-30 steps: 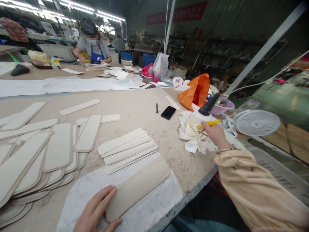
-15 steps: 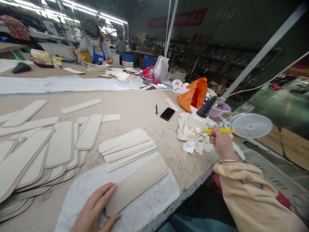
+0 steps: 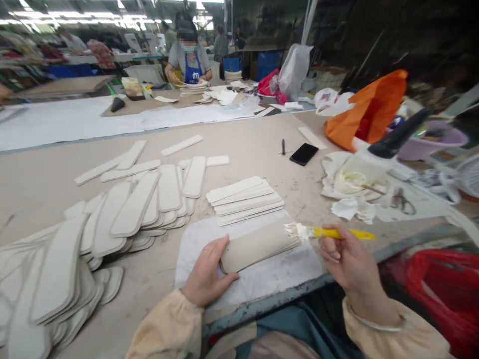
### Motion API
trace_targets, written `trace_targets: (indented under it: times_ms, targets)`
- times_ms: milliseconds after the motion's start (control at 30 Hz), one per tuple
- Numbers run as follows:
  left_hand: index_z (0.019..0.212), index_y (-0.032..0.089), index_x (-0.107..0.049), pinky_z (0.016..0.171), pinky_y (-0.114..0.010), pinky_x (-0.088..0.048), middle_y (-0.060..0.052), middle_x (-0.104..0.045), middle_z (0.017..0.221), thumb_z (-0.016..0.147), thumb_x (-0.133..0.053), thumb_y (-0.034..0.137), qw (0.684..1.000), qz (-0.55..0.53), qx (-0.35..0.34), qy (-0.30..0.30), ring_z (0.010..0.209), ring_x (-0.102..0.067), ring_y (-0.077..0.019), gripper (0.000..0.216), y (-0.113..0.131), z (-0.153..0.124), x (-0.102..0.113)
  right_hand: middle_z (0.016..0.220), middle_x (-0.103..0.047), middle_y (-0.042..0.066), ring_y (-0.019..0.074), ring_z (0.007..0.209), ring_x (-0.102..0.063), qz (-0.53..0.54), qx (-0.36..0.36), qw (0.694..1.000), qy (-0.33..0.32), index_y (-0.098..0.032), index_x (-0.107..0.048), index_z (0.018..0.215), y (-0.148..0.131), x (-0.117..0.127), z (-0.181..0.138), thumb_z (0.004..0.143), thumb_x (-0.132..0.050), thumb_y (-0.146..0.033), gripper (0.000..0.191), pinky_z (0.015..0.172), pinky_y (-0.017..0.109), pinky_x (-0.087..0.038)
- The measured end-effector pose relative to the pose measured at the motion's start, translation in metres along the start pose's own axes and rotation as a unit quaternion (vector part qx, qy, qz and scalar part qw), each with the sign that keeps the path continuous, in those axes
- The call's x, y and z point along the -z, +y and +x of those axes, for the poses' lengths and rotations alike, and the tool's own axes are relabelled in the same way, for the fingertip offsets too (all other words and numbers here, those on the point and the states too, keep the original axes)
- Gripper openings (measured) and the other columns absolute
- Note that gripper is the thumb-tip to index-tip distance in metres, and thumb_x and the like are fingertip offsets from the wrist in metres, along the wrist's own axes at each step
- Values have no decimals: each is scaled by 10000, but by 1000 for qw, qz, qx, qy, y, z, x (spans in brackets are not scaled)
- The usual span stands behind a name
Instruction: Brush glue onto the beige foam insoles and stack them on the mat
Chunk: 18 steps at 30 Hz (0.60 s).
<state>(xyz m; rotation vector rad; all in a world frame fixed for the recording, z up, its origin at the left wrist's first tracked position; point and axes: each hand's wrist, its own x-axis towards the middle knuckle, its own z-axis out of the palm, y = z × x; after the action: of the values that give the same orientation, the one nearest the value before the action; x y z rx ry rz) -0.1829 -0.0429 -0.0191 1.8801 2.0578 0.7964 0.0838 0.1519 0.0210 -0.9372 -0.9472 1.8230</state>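
Note:
My left hand [image 3: 206, 270] presses its fingers on the near end of a long beige strip piece [image 3: 258, 245] lying on a white mat [image 3: 262, 276] at the table's front edge. My right hand [image 3: 346, 260] is closed round a yellow-handled brush [image 3: 329, 233]. The brush's glue-laden bristles touch the far right end of that piece. Just beyond lies a small stack of the same strips [image 3: 245, 200]. A glue bottle with a black nozzle [image 3: 377, 159] rests on crumpled white paper to the right.
Overlapping rows of edged strips [image 3: 123, 214] cover the table's left half. A black phone [image 3: 304, 153] and a pen [image 3: 283, 146] lie mid-table. An orange bag [image 3: 368, 115], a purple basin [image 3: 430, 144] and scissors [image 3: 402, 201] sit right. Another person [image 3: 189, 62] works at the far table.
My right hand carried the brush from the glue bottle leftward and down to the end of the strip. The view swung left and down. My left hand stayed on the piece.

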Motion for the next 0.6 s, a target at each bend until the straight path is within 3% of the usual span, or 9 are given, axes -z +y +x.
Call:
trace_targets:
  times_ms: [133,300,500,600]
  targets:
    - [1479,218,-111,1045,-516,-388,-152,-482,1332,733,-710,356,998,-49,25,-4,1244,-460,-309,967,4,2,2,472,-452,-46,81,400,-346,-101,-31,992,-66,-202,-623,883,37,-44,-21,872,-522,-495,310,379,182,-278]
    - [1489,218,-70,1020,-505,-401,-141,-493,1312,715,-727,334,997,-77,26,5,1213,-478,-298,1022,6,1,3,537,-546,-18,97,426,-412,-227,-5,964,-141,-177,-623,909,60,-80,-33,872,-519,-527,367,398,210,-317]
    - [1487,224,-87,1017,-463,-405,-122,-500,1301,716,-722,319,996,-81,29,6,1201,-483,-267,1003,4,1,1,555,-568,-24,114,475,-490,-290,45,934,-204,-194,-621,903,73,-97,-37,912,-495,-460,295,474,228,-390]
    - [1487,222,-92,1008,-468,-410,-126,-507,1292,726,-705,316,997,-73,27,3,1193,-489,-274,982,5,2,2,576,-584,-15,128,520,-530,-337,87,917,-195,-201,-626,834,73,-93,-32,922,-493,-416,267,539,244,-423]
